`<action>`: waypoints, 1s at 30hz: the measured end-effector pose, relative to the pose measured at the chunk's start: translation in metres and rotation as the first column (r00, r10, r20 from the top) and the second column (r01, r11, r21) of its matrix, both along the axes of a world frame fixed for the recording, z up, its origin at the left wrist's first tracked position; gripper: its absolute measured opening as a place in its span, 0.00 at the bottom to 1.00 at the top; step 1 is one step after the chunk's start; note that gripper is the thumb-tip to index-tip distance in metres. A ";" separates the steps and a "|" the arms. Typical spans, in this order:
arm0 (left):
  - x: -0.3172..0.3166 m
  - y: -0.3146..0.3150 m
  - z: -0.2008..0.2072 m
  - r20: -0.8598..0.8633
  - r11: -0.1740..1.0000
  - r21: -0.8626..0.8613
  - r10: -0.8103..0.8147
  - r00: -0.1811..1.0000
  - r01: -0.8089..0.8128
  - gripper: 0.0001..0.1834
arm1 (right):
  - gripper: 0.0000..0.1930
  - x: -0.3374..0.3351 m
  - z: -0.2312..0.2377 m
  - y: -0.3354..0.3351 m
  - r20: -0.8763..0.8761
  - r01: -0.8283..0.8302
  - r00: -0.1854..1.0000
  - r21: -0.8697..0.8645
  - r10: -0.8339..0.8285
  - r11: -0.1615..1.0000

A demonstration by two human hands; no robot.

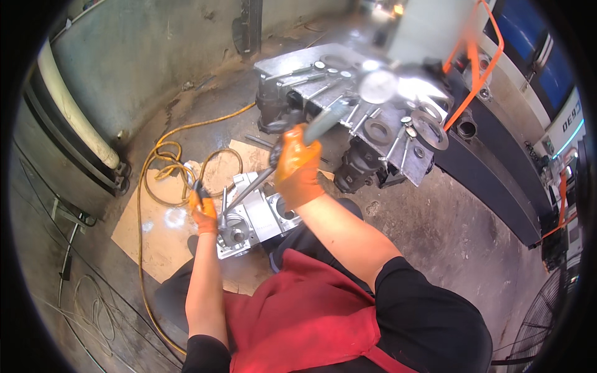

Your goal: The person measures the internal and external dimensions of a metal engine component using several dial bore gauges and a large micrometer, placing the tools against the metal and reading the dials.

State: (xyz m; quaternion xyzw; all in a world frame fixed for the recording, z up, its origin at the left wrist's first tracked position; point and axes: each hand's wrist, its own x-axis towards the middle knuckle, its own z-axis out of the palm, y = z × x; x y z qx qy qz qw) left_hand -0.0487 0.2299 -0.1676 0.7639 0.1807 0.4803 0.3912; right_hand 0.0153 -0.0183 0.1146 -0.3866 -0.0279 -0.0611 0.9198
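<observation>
My right hand, in an orange glove, is closed around the grip of a long dial bore gauge. Its round white dial is up and to the right, and its rod slants down left toward a silver machined metal housing. The rod's lower end is by a round bore; whether it is inside I cannot tell. My left hand, also gloved in orange, closes on a black tool by the metal-fitted end of a yellow hose. The tool's kind is partly hidden.
Brown cardboard lies under the housing. Beyond my right hand, a metal plate table carries several dial gauges and metal rings. Dark castings stand beneath it. The hose loops across the floor at left. A fan stands at lower right.
</observation>
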 end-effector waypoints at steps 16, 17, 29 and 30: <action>0.036 -0.130 0.243 -0.035 0.670 0.710 -0.275 0.961 0.217 0.17 | 0.12 0.035 -0.023 -0.099 0.013 -0.297 0.954 -0.054 0.298 0.953; 0.057 -0.120 0.254 -0.339 0.728 0.556 -0.241 0.909 0.401 0.17 | 0.14 0.032 -0.041 -0.105 -0.042 -0.329 0.944 -0.104 0.326 0.939; 0.475 -0.005 0.247 -0.680 0.839 0.410 0.020 0.733 0.358 0.24 | 0.24 0.058 -0.099 -0.103 0.043 -0.222 0.817 -0.897 0.575 0.383; 0.509 -0.004 0.242 -0.715 0.844 0.373 -0.004 0.699 0.386 0.24 | 0.23 0.073 -0.110 -0.101 0.075 -0.205 0.838 -0.874 0.540 0.440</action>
